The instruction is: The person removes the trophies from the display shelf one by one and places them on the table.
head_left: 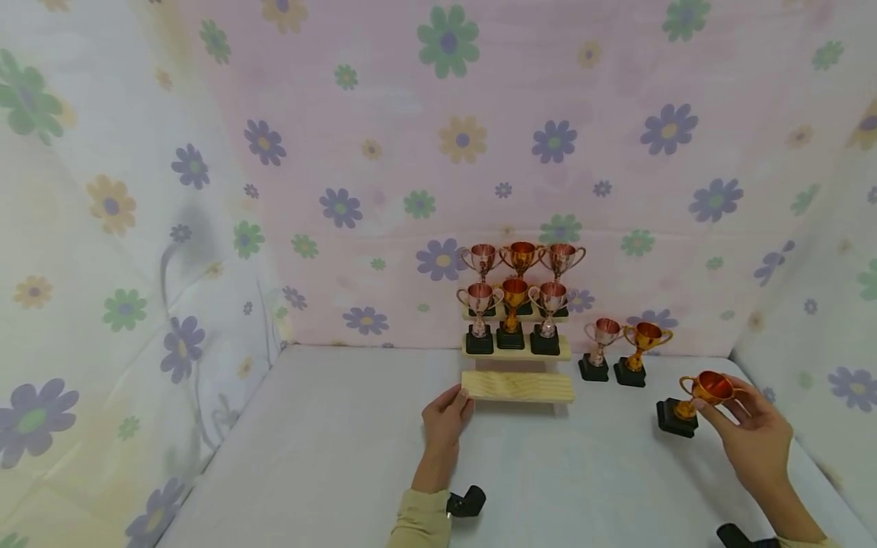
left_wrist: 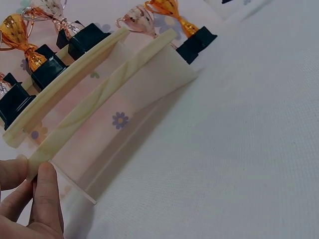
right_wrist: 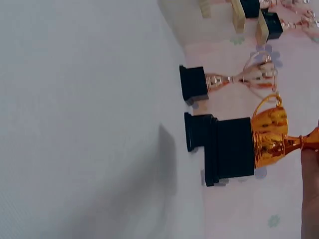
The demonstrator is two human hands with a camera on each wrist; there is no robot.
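Note:
A three-step wooden stand is on the white table, and my left hand pinches the left end of its lowest board. In the left wrist view, the thumb and fingers grip the edge of that board. My right hand holds a small gold trophy cup by its upper part. It is tilted over the table at the right, its black square base towards the left. Rose-silver and gold trophies stand upright on the stand's upper two boards.
A rose-silver trophy and a gold trophy stand side by side on the table, just right of the stand. Behind them hangs a pink flowered cloth, with pale flowered cloth at the sides.

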